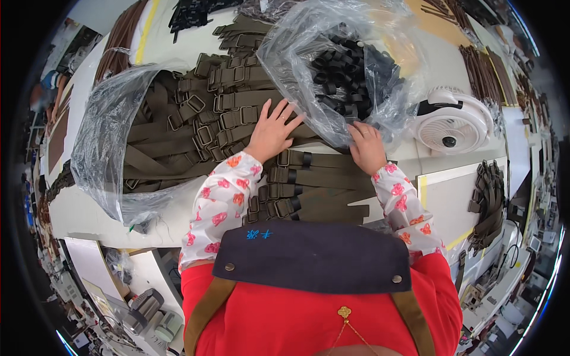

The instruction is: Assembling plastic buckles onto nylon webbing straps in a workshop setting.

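My left hand [273, 133] lies with its fingers spread on a pile of olive webbing straps [237, 98] with metal buckles, its fingertips beside a clear plastic bag [291, 53]. That bag stands open and holds many small black loops [341, 77]. My right hand [367, 146] is closed at the bag's near edge, fingers bent over the plastic; what lies under the fingertips is hidden. Between my forearms, more olive straps [332, 178] lie side by side, with black loops near their buckles. A second clear plastic bag [98, 142] partly covers the strap pile on the left.
To the right of my right hand stands a white fan [449, 133]. Dark buckled straps [490, 202] hang over a board at the right. Bundles of brown strips [484, 74] lie at the far right, and black pieces [193, 15] at the far edge.
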{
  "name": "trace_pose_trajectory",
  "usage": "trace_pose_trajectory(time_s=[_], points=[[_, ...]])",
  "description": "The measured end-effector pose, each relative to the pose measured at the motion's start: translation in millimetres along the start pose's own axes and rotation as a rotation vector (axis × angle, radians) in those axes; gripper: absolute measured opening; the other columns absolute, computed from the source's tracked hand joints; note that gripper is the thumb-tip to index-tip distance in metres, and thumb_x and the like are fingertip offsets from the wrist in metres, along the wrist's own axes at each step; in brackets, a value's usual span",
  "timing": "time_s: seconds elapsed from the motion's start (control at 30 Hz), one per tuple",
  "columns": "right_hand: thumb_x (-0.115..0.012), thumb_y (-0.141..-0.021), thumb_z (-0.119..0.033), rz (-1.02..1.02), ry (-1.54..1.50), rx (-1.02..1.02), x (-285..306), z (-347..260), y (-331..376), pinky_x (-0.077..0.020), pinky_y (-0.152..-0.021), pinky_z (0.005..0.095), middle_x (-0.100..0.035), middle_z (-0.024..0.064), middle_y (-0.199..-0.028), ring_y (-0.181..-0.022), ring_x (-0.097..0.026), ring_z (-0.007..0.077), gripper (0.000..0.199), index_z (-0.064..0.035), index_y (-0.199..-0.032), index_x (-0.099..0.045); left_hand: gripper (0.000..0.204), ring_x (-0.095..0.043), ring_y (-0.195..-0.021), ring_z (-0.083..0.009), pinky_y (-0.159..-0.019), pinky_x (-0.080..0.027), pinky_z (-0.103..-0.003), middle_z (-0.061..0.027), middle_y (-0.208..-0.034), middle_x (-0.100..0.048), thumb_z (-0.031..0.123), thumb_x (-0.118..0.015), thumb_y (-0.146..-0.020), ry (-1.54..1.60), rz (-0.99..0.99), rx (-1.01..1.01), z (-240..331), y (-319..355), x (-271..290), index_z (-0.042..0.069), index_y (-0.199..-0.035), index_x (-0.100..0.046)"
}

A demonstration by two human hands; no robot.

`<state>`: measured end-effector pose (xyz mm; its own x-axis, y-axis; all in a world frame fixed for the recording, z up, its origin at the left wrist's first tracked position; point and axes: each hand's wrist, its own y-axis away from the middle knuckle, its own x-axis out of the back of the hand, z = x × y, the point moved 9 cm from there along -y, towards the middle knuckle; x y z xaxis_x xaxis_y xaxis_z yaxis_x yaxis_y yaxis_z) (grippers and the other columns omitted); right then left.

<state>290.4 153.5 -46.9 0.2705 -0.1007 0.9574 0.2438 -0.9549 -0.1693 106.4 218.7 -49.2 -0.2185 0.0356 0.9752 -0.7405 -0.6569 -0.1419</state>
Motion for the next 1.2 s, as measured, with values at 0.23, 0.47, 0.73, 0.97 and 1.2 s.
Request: trace_pose_trajectory(time_s=[0.23,0.47,0.73,0.97,1.2], points=[[-0.076,-0.067,-0.023,0.04,-0.036,-0.095,-28,-5,14,-0.027,-0.102,0.0522,-0.041,0.0165,-0.132,-0.124,-0.038,0.034,0.07,-0.006,-0.127,-0.044,0.095,-0.024,-0.134,-0.0358,-0.104,-0.017,-0.061,-0.0118,-0.147,-0.026,0.038,-0.084,-0.053,0.084,0.055,0.398,-21,81,10,0.018,-0.136,-0.04],[-0.075,-0.067,-0.019,0.046,-0.027,-0.124,-46,17,5,-0.0266,-0.104,0.0509,-0.043,0.014,-0.131,-0.123,-0.039,0.0328,0.066,-0.0074,-0.125,-0.046,0.092,-0.027,-0.134,-0.0277,-0.104,-0.023,-0.055,-0.0038,-0.148,-0.028,0.022,-0.079,-0.05,0.033,-0.002,0.167,-24,77,-6,0.03,-0.134,-0.043],[-0.067,-0.073,-0.008,0.237,-0.026,-0.05,-15,9,7,-0.0271,-0.103,0.0517,-0.052,0.0091,-0.119,-0.117,-0.045,0.0301,0.036,-0.0094,-0.108,-0.058,0.071,-0.032,-0.131,-0.03,-0.105,-0.024,-0.053,-0.01,-0.142,-0.035,0.015,-0.069,-0.063,-0.021,-0.017,0.057,-15,50,18,0.019,-0.131,-0.047],[-0.066,-0.074,-0.005,0.293,-0.217,-0.052,30,-19,33,-0.0334,-0.098,0.0504,-0.053,0.0125,-0.115,-0.113,-0.048,0.0343,0.03,-0.0055,-0.103,-0.059,0.043,-0.045,-0.115,-0.03,-0.102,-0.031,-0.048,-0.0122,-0.122,-0.05,-0.001,-0.055,-0.066,0.407,-0.228,-0.012,62,96,2,0.01,-0.106,-0.062],[-0.065,-0.074,-0.007,0.049,-0.2,-0.026,-26,-49,80,-0.035,-0.099,0.0485,-0.049,0.0185,-0.123,-0.115,-0.046,0.0371,0.037,-0.0042,-0.11,-0.058,0.034,-0.047,-0.111,-0.031,-0.1,-0.034,-0.044,-0.0128,-0.119,-0.052,0.003,-0.055,-0.069,0.602,-0.134,0.04,67,107,4,0.007,-0.103,-0.061]])
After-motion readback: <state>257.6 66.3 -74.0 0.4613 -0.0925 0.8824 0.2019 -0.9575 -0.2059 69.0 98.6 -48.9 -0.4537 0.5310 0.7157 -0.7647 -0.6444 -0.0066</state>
